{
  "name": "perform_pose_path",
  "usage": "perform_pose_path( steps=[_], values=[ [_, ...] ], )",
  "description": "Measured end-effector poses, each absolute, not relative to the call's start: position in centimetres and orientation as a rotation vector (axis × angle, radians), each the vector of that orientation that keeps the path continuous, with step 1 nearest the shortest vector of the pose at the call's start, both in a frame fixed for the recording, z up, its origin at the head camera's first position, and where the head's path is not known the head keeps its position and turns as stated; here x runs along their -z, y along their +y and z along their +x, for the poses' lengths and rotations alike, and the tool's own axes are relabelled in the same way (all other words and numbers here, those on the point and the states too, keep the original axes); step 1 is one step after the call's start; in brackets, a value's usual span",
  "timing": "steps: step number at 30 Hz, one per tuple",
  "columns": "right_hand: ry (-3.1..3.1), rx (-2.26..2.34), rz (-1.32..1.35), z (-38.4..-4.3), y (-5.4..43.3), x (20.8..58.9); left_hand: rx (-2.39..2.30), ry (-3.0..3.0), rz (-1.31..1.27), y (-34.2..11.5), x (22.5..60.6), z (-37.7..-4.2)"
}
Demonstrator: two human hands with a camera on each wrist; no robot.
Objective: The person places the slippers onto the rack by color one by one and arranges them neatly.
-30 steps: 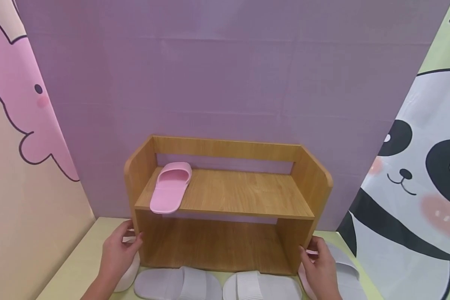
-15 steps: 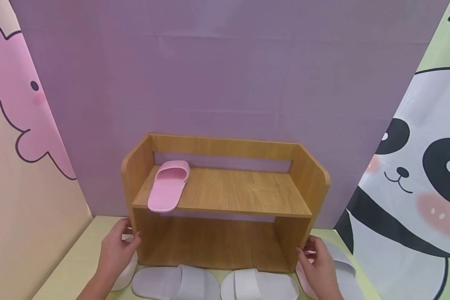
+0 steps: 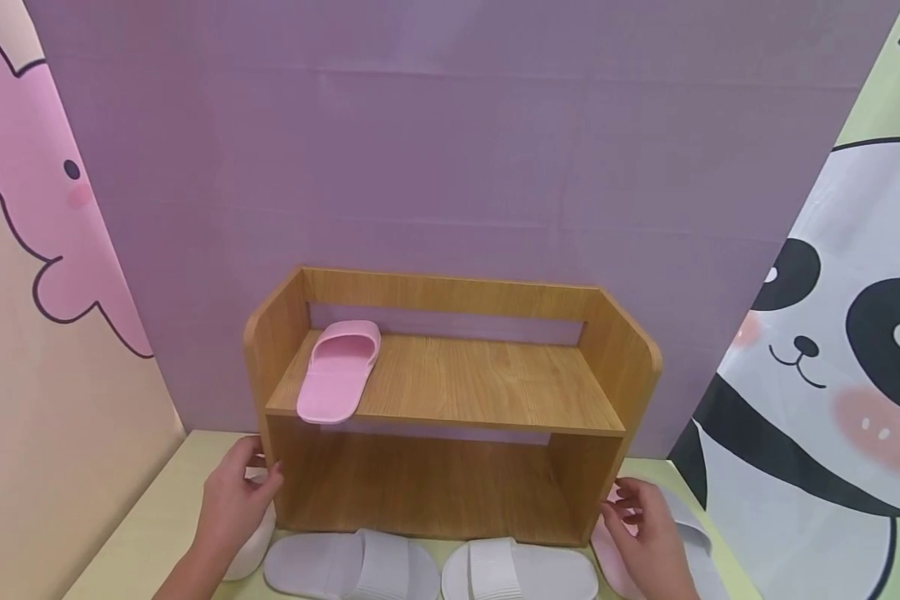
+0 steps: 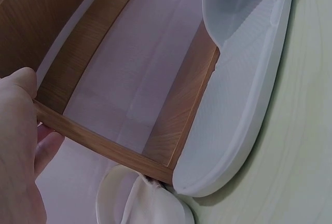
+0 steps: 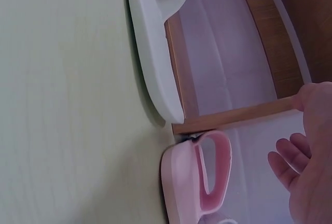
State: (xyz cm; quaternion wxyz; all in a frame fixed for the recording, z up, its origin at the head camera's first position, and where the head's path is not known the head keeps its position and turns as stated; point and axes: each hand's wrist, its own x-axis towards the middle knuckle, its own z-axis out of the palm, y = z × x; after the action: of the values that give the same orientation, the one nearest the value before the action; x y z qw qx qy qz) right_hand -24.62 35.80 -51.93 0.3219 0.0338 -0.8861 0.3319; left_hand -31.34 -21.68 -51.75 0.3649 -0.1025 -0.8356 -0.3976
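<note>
Between the left hand (image 3: pixel 232 500) and the right hand (image 3: pixel 641 533) stands a two-tier, light-brown wooden rack (image 3: pixel 480 379), upright on the pale yellow-green worktop (image 3: pixel 142 508). The left pinches the side panel beside it, thumb inside and fingers outside; the right is slack, thumb at the opposite panel's edge, fingers off the wood. I'd expect it stiff, fairly weighty and smooth, best gripped by both side panels and kept level, since the smooth pink slipper (image 3: pixel 335 387) on top, nearer the left hand, could slide. In front, between the hands, lie a pale grey slipper (image 3: pixel 311 562) and a white ribbed-strap slipper (image 3: pixel 547 571); another pink slipper (image 5: pixel 179 182) sits beside the right.
</note>
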Motion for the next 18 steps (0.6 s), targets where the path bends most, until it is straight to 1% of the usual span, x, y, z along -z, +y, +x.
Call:
perform_pose_path(
  steps=[8,18],
  values=[
    [-2.301,-0.788,0.142,-24.1,37.1,52.2,0.998,-2.179,-0.267,-21.7,51.6,-31.4],
    [-2.426,-0.683,0.011,-22.9,40.2,52.6,0.995,-2.256,-0.213,-21.6,51.4,-31.2]
  ],
)
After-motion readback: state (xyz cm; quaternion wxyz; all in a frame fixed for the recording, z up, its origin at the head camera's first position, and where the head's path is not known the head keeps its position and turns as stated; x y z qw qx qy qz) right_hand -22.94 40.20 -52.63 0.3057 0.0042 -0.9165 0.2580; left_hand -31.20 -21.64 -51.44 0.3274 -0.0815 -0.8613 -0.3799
